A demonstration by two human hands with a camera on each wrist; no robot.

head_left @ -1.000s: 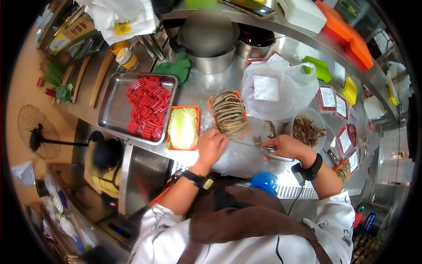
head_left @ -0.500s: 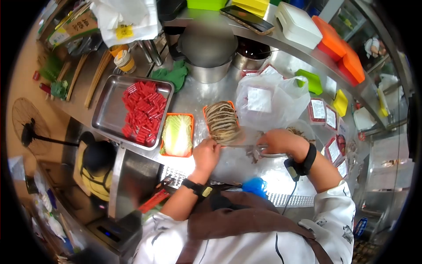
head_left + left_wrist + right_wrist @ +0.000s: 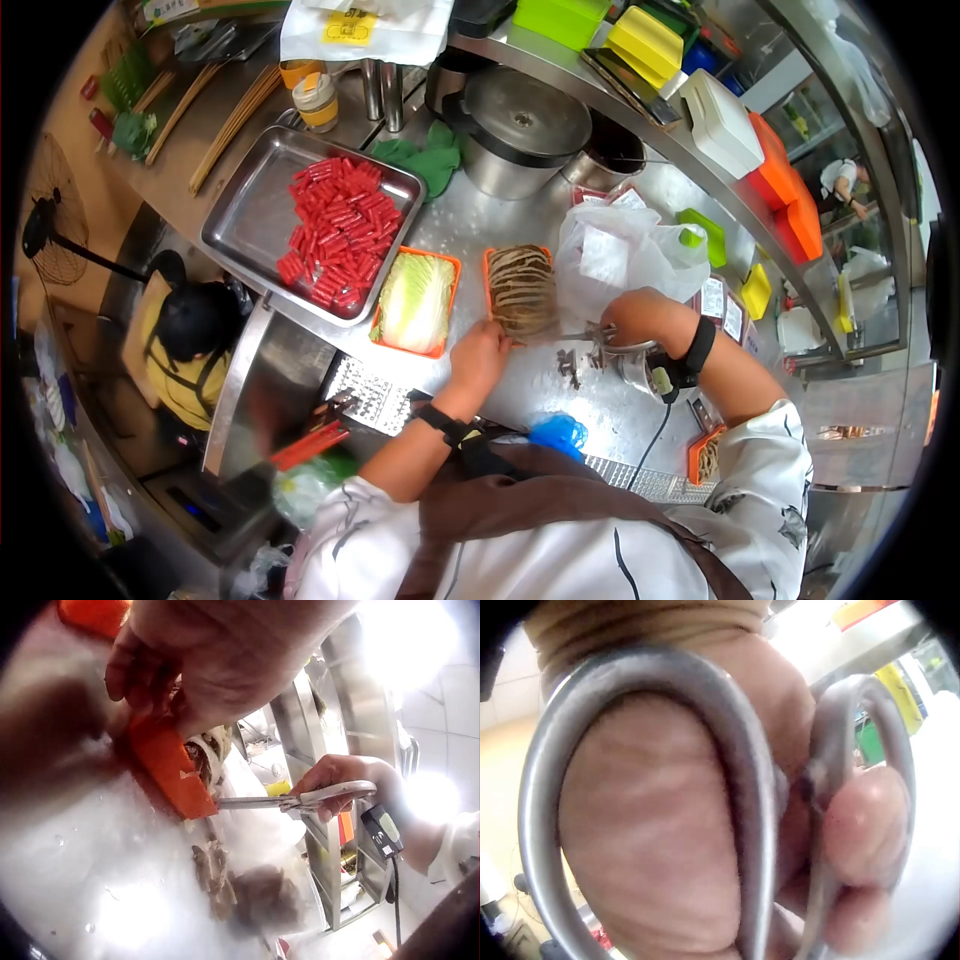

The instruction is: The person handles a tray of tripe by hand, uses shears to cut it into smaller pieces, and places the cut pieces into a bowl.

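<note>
Pale brown strips lie in rows in an orange tray [image 3: 488, 284]; the same tray [image 3: 169, 769] shows its end wall in the left wrist view. My left hand [image 3: 477, 360] grips the tray's near edge, fingers curled over it [image 3: 217, 660]. My right hand [image 3: 645, 318] holds metal scissors [image 3: 300, 799], with thumb and fingers through the handle loops [image 3: 761, 802]. The blades reach to the tray's near right corner. Small brown scraps [image 3: 568, 368] lie on the steel counter just below the blades.
Left of the tray are cabbage [image 3: 418, 300] in an orange tray and a steel tray [image 3: 240, 215] of red pieces. Behind stand a lidded pot [image 3: 520, 115] and a plastic bag [image 3: 625, 245]. A blue bag [image 3: 558, 434] is near the front edge. Another person [image 3: 190, 330] is at left.
The head view has turned and shifted. My left hand stays at the tray's near edge. The scissors remain in my right hand, by the tray's corner.
</note>
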